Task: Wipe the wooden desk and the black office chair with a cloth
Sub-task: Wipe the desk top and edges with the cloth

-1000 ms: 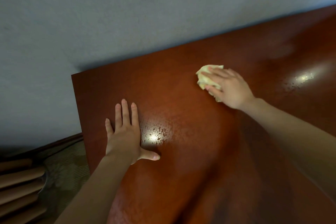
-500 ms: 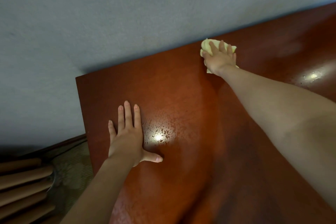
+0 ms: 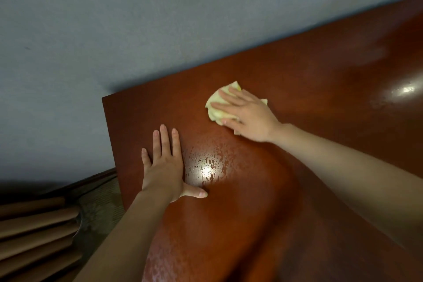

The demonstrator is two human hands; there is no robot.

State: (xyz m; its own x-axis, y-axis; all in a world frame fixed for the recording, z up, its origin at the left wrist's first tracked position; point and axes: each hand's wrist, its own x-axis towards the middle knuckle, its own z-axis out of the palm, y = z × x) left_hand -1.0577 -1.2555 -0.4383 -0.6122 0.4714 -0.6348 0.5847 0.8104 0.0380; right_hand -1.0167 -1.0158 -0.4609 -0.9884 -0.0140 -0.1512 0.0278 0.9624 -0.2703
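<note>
The reddish-brown wooden desk (image 3: 320,89) fills the right and lower part of the view, its back edge against the wall. A crumpled pale yellow cloth (image 3: 215,104) lies on the desk near the back left corner. My right hand (image 3: 249,117) presses flat on the cloth with straight fingers, covering most of it. My left hand (image 3: 164,165) rests flat on the desk near its left edge, fingers straight and thumb spread. A wet sheen (image 3: 206,167) glints beside that hand. The black office chair is out of view.
A grey-blue wall (image 3: 114,30) runs behind the desk. Left of the desk, folds of brown curtain (image 3: 34,231) hang over patterned floor (image 3: 100,204) with a dark baseboard. Another light reflection (image 3: 407,89) shows on the desk at far right.
My right hand slid the cloth from the back edge by the wall toward me and to the left. My left hand stayed planted on the desk.
</note>
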